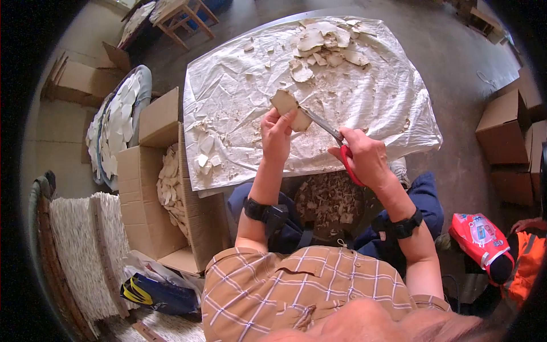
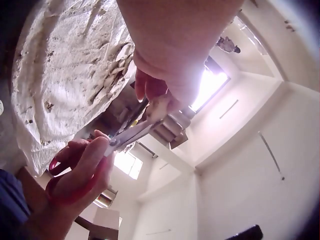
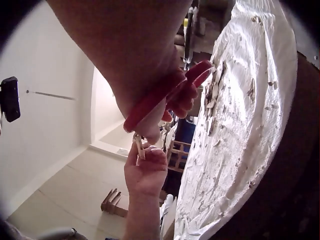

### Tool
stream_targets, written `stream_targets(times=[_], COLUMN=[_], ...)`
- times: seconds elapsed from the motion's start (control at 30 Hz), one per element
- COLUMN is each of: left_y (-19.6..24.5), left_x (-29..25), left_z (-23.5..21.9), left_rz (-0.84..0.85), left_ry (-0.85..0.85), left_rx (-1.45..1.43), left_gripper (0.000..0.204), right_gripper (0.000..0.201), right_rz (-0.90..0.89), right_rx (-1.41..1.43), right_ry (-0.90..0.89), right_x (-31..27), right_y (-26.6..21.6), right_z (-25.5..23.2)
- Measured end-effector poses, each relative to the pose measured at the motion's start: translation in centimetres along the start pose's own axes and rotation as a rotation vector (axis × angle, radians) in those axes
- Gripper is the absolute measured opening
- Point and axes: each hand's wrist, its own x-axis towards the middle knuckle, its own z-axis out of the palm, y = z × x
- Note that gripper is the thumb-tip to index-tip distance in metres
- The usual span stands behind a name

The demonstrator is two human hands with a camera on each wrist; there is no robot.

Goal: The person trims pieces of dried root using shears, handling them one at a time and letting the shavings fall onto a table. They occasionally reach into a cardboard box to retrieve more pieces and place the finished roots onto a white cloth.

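You had the pale flat piece [image 1: 286,108] pinched in your left hand [image 1: 277,134], held up just above the white sheet [image 1: 239,85] that covered the worktop, near its front edge. Your right hand [image 1: 367,157] was curled through the red handles of the scissors [image 1: 336,142], and the blades reached the piece's right edge, partly open as far as the head view showed. That was a sound set-up: thumb and fingers [image 2: 150,87] sat on the left of the piece, apart from the blade line. To do the trimming well, you needed to keep those fingertips back from the cut, feed the piece into the blades by turning it with the left hand rather than twisting the scissors, and take short bites so the brittle-looking edge did not snap unevenly. Holding it over the sheet let offcuts drop among the scraps [image 1: 205,151] already lying there. The heap of similar pieces [image 1: 327,43] lay at the far side, well apart, and the open cardboard box [image 1: 165,188] stood on your left.
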Motion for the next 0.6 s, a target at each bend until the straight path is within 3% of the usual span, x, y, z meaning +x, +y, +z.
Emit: stream_targets(times=[0.3,0.37,0.5,0.6], left_y=[-0.7,-0.9,-0.8,-0.6], left_x=[0.2,0.4,0.4,0.5], left_z=[-0.6,-1.3,-0.6,-0.9], left_rz=[-0.001,-0.044,-0.059,-0.002], left_ry=[-0.023,-0.107,-0.044,-0.005], left_rx=[0.038,-0.047,-0.06,-0.01], left_gripper=[0.011,0.016,0.015,0.015], right_gripper=[0.027,0.027,0.03,0.031], right_rz=[0.064,0.082,0.213,0.287], right_rx=[0.11,0.135,0.244,0.172], right_ry=[-0.062,-0.084,-0.097,-0.048], right_x=[-0.4,-0.6,-0.8,-0.2], right_y=[0.3,0.5,0.1,0.6], right_z=[0.3,1.1,2.1,1.8])
